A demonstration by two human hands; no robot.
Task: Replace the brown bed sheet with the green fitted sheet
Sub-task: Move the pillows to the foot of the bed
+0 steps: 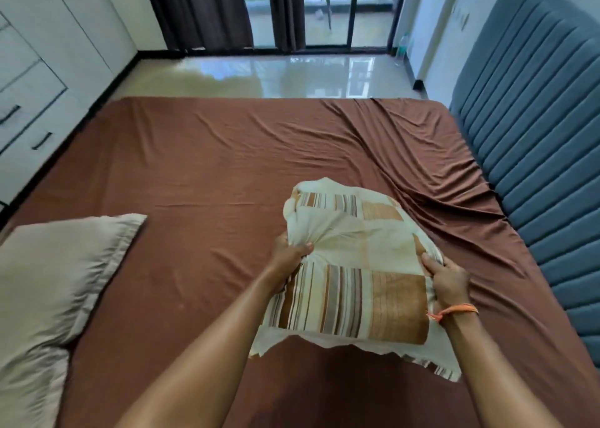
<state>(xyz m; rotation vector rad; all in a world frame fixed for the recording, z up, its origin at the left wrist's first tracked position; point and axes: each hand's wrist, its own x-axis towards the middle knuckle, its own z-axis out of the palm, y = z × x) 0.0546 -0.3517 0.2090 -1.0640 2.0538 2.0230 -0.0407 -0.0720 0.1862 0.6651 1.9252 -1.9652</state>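
Clearing the bed; brown sheet [227, 155] not yet stripped.
My left hand [289, 252] bunches and my right hand [446, 278] clamps the striped pillow [357, 265], lifted over the mattress. Beige pillow [55, 281] lies on the sheet's left side, in the way. Green sheet not in view. Headboard [532, 135] to the right.

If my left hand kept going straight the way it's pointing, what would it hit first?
The left hand already grips the striped pillow, so it would press further into that. Beyond it lies only the brown sheet, though depth is hard to judge.
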